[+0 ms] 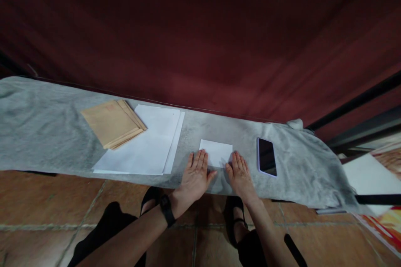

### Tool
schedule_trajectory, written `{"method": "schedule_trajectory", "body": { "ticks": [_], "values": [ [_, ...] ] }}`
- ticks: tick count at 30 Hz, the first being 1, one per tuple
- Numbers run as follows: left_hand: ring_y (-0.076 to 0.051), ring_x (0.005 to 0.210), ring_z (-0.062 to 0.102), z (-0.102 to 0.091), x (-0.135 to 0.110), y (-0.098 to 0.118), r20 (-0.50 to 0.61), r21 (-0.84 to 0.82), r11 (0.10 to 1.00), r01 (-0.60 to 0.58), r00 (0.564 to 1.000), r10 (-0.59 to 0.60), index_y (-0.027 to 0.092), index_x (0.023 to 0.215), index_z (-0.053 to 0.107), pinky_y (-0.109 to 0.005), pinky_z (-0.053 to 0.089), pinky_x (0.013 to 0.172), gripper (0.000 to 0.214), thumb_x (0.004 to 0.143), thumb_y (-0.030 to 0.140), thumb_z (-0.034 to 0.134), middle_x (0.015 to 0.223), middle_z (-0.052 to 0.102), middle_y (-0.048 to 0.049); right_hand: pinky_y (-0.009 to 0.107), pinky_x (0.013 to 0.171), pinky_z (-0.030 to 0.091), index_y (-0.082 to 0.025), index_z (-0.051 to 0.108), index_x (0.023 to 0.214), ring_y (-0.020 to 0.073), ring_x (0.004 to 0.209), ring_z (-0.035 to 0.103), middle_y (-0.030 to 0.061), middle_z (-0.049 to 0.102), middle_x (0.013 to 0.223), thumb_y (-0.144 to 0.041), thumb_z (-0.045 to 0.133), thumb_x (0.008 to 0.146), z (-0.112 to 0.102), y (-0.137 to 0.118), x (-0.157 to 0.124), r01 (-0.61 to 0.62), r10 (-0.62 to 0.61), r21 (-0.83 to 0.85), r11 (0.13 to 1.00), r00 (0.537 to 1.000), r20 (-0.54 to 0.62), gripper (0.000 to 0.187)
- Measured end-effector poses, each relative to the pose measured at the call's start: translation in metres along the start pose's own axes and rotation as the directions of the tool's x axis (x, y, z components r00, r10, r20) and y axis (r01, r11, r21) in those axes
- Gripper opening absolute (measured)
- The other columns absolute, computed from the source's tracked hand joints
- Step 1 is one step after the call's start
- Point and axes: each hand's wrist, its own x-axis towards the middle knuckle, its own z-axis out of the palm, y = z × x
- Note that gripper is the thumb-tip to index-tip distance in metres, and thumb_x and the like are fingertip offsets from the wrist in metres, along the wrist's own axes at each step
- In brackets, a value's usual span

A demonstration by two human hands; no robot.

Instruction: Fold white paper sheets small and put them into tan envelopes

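Folded white paper lay on the grey cloth between a stack of white sheets and a dark phone. The left hand and right hand were spread flat, palms down, fingertips pressing its near corners and gripping nothing. Brown envelopes rested on the stack's far left corner.
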Motion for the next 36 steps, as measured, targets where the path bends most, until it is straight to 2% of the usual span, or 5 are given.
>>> {"method": "schedule_trajectory", "body": {
  "ticks": [4,9,18,26,36],
  "values": [
    [-0.028,0.149,0.035,-0.005,0.02,0.004,-0.023,-0.024,0.999,-0.027,0.999,0.027,0.001,0.15,0.038,-0.048,0.029,0.123,0.059,0.103,0.036,0.031,0.156,0.042,-0.0221,0.054,0.118,0.034,-0.008,0.031,0.157,0.0286,0.15,0.032,0.0213,0.038,0.159,-0.046,0.02,0.107,-0.007,-0.011,0.018,-0.062,0.062,0.121,0.991,0.998,0.004,0.064],
    [-0.025,0.151,0.032,0.01,0.039,0.012,0.033,-0.009,0.996,-0.084,0.996,0.085,0.005,0.152,0.037,-0.045,0.028,0.124,0.056,0.1,0.022,0.032,0.16,0.038,-0.0179,0.048,0.121,0.033,-0.014,0.032,0.157,0.0223,0.151,0.031,0.0129,0.039,0.161,-0.044,0.02,0.108,-0.007,-0.041,0.035,0.022,-0.043,0.218,0.976,0.995,0.095,0.059],
    [-0.025,0.153,0.027,0.026,0.051,0.006,0.098,0.042,0.999,0.004,0.995,-0.008,0.005,0.154,0.034,-0.046,0.023,0.125,0.059,0.096,0.016,0.033,0.161,0.036,-0.0174,0.048,0.121,0.029,-0.008,0.043,0.151,0.0254,0.148,0.036,0.0175,0.044,0.156,-0.039,0.019,0.109,0.01,-0.052,0.04,0.021,-0.023,0.037,0.999,0.999,0.047,0.058],
    [-0.026,0.153,0.026,0.022,0.049,-0.004,0.072,0.05,0.992,0.116,0.99,-0.12,0.001,0.154,0.034,-0.045,0.023,0.125,0.059,0.101,0.029,0.027,0.162,0.034,-0.0189,0.049,0.119,0.029,-0.002,0.042,0.151,0.0311,0.147,0.038,0.0228,0.042,0.156,-0.043,0.023,0.108,0.015,-0.043,0.038,-0.011,0.01,-0.075,0.997,1.0,-0.016,0.062],
    [-0.028,0.152,0.028,0.019,0.036,-0.023,0.038,0.078,0.985,0.153,0.987,-0.156,0.001,0.153,0.034,-0.046,0.022,0.125,0.069,0.103,0.048,0.028,0.161,0.033,-0.0205,0.049,0.118,0.03,-0.001,0.035,0.154,0.0329,0.145,0.039,0.0242,0.04,0.157,-0.047,0.023,0.107,0.009,-0.031,0.032,-0.068,0.067,-0.132,0.989,0.998,-0.012,0.067]
  ]
}}
